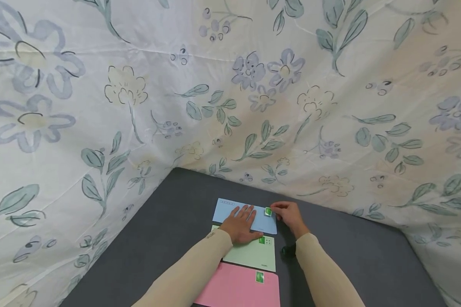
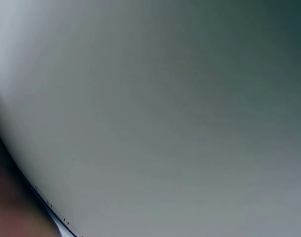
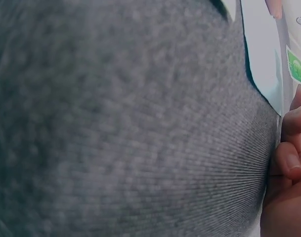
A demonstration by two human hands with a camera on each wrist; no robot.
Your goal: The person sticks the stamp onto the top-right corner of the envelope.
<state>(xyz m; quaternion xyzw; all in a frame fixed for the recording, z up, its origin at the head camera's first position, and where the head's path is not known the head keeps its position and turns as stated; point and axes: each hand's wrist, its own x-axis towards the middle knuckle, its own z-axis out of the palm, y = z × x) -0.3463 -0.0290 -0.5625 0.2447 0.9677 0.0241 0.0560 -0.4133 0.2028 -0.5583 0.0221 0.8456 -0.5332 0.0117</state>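
Observation:
A light blue envelope (image 1: 223,212) lies farthest back in a column of three. My left hand (image 1: 239,227) rests flat on it, fingers spread, its thumb reaching over the top of the pale green envelope (image 1: 249,256). At the blue envelope's upper right corner sits a green stamp (image 1: 268,211) with a white border. My right hand (image 1: 290,216) pinches that stamp's edge with thumb and fingertips. In the right wrist view the stamp (image 3: 296,66) shows just above the curled fingers (image 3: 294,121). The left wrist view is mostly a grey blur.
Nearest me lies a pink envelope (image 1: 242,286) bearing a green stamp (image 1: 259,277). Another stamp (image 1: 261,240) is on the pale green envelope, beside small printed squares. A small dark object (image 1: 288,250) is by my right wrist. Floral cloth (image 1: 215,140) hangs behind the dark tabletop (image 1: 153,238).

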